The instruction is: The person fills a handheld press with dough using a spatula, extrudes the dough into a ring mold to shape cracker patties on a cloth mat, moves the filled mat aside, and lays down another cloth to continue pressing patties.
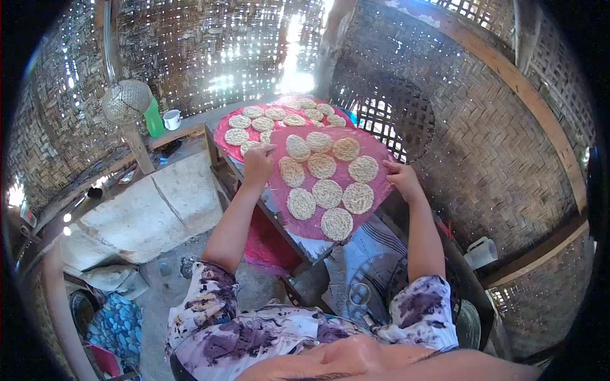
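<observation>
A pink sheet [381,184] bearing several pale, round, flat cakes [327,193] with a rough, noodle-like surface is stretched between my hands. My left hand [258,164] pinches its left edge, and my right hand [405,180] grips the right edge between thumb and fingers. The near part of the sheet hangs down towards me, over the front of the table [304,246]. Behind it lies another red-pink sheet [223,138] with more round cakes [252,112]; its near part is hidden by the held sheet.
On the left ledge stand a green bottle [153,119] and a white mug [171,119], beside a hanging woven strainer [126,101]. Woven bamboo walls [489,127] enclose the corner. A white plastic jug [481,253] sits at right. Below the table is striped cloth [375,254].
</observation>
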Demonstrator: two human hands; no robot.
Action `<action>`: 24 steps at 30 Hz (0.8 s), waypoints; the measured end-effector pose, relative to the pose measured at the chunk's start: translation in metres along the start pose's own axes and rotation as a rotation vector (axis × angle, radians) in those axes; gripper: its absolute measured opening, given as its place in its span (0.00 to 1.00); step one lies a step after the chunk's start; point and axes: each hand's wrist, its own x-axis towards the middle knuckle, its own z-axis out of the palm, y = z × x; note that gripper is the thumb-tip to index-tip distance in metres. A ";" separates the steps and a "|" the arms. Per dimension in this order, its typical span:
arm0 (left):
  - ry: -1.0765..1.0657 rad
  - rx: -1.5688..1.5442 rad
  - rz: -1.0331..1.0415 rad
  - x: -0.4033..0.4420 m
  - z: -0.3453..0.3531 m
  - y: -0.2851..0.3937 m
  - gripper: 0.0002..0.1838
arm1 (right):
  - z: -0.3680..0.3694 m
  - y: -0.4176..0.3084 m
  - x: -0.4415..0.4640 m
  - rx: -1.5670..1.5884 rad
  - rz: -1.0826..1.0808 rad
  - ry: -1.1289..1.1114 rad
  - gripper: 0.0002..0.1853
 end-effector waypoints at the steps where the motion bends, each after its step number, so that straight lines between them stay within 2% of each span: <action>1: 0.006 0.025 -0.015 -0.002 0.000 -0.011 0.09 | 0.009 0.003 0.012 -0.062 0.005 -0.010 0.29; 4: 0.018 0.031 -0.071 -0.012 0.004 -0.037 0.08 | 0.027 0.011 0.033 -0.197 0.051 -0.041 0.28; 7: -0.019 0.067 -0.055 -0.022 0.006 -0.057 0.09 | 0.049 0.026 0.037 -0.293 -0.231 0.053 0.28; 8: 0.084 0.172 0.014 -0.025 0.003 -0.062 0.09 | 0.041 0.024 0.033 -0.353 0.122 -0.040 0.26; 10: 0.290 0.382 0.152 -0.025 -0.022 -0.045 0.10 | 0.031 0.040 0.028 -0.611 -0.163 0.135 0.25; 11: 0.296 0.278 0.043 -0.031 -0.030 -0.047 0.11 | 0.027 0.049 0.027 -0.736 -0.312 0.218 0.25; 13: 0.317 0.076 -0.175 -0.052 -0.054 -0.059 0.13 | 0.014 0.025 0.001 -0.648 -0.332 0.238 0.25; 14: 0.294 0.146 -0.251 -0.073 -0.058 -0.082 0.14 | 0.006 0.024 -0.009 -0.664 -0.353 0.239 0.25; 16: 0.248 0.295 -0.409 -0.132 -0.048 -0.144 0.16 | -0.001 -0.006 -0.044 -0.576 -0.262 0.213 0.25; 18: 0.061 0.414 -0.632 -0.181 -0.044 -0.163 0.20 | -0.008 -0.012 -0.073 -0.374 -0.176 0.122 0.25; 20: -0.282 0.500 -0.767 -0.200 -0.047 -0.147 0.24 | -0.010 -0.031 -0.102 -0.300 -0.139 0.036 0.24; 22: -0.271 0.402 -0.862 -0.224 -0.035 -0.142 0.27 | -0.011 -0.044 -0.124 -0.279 -0.097 0.009 0.24; 24: -0.269 0.321 -0.852 -0.242 -0.021 -0.151 0.29 | -0.012 -0.045 -0.142 -0.263 -0.077 -0.025 0.24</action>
